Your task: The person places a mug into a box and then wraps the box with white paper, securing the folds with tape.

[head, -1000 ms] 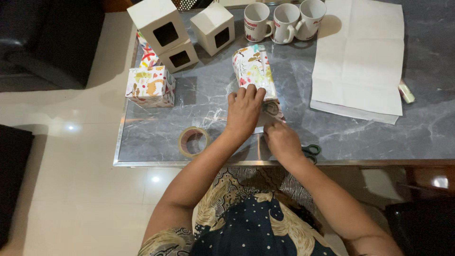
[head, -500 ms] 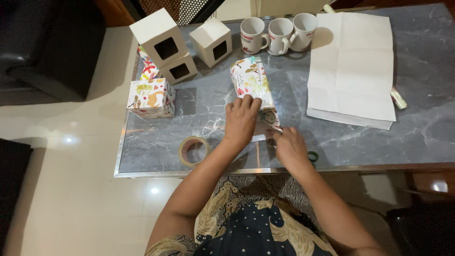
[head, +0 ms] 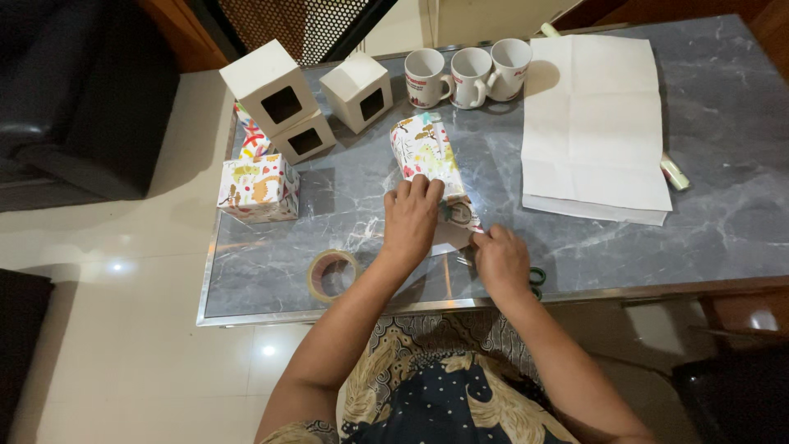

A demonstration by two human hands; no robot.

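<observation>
A box half wrapped in colourful patterned paper (head: 425, 152) lies on the grey marble table (head: 345, 189) in front of me. My left hand (head: 409, 216) presses flat on its near end, fingers together on the paper. My right hand (head: 499, 260) pinches the loose paper flap at the box's near right corner. Under my right hand lie scissors with green handles (head: 537, 278), mostly hidden. A roll of tape (head: 332, 274) sits near the table's front edge, left of my left arm.
Three white mugs (head: 468, 76) stand at the back. White window boxes (head: 271, 90) and a wrapped box (head: 257, 188) sit at the left. A stack of white paper sheets (head: 593, 123) covers the right, with a small tube (head: 675, 173) beside it.
The view has shifted, so the table sits higher and more to the right. My right hand has moved up from the table edge to the paper flap; my left hand stays on the box.
</observation>
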